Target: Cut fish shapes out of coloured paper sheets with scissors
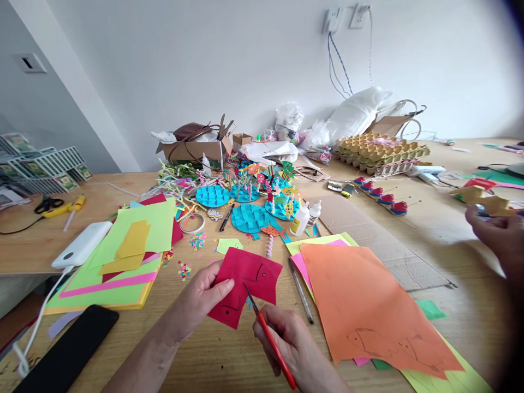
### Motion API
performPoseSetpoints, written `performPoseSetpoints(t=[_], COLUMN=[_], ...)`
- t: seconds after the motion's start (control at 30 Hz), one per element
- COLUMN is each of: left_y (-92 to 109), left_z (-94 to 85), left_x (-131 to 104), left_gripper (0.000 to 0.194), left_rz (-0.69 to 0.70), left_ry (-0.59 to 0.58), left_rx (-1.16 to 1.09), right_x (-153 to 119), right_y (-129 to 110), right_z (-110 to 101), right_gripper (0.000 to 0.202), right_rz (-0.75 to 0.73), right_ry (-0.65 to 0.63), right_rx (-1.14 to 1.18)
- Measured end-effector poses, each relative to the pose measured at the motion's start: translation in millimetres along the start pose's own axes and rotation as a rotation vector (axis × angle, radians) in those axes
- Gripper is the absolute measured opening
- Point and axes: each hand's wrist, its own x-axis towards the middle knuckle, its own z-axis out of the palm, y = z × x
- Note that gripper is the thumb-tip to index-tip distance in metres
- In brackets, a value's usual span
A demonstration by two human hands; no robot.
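Observation:
My left hand [206, 290] pinches a piece of red paper [251, 263] with its thumb on top. Fish-like outlines with eye dots are drawn on the sheet in black. My right hand [292, 341] grips a pair of scissors with red handles [273, 344]. Their dark blades reach into a slit running up from the paper's lower edge. Right of the hands lies orange paper [352, 295] with pencilled fish, and a pen [301, 292] rests along its left side. Beyond the red sheet are a finished-looking orange paper fish [272, 232] and a light green scrap [229, 245].
A black phone [67, 352], a white power bank [82, 244] and stacked coloured paper [141, 215] lie left. Glue bottles [300, 220] and blue paper discs [249, 217] stand farther back. Another person's hand [497, 234] holds egg-carton pieces at right.

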Motion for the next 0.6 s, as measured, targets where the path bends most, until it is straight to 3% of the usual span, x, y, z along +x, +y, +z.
performPoseSetpoints(t=[0.17,0.6], left_y=[0.3,0.4], left_z=[-0.9,-3.8], left_x=[-0.7,1.1], left_gripper=[0.026,0.027], left_rz=[-0.035,-0.092], left_ry=[0.006,0.035], left_rx=[0.007,0.023], right_x=[-3.1,-5.0], right_y=[1.0,1.4], right_z=[-0.2,-0.4], right_gripper=[0.036,0.024], right_rz=[-0.029,0.055], right_ry=[-0.012,-0.062], right_rx=[0.038,0.068])
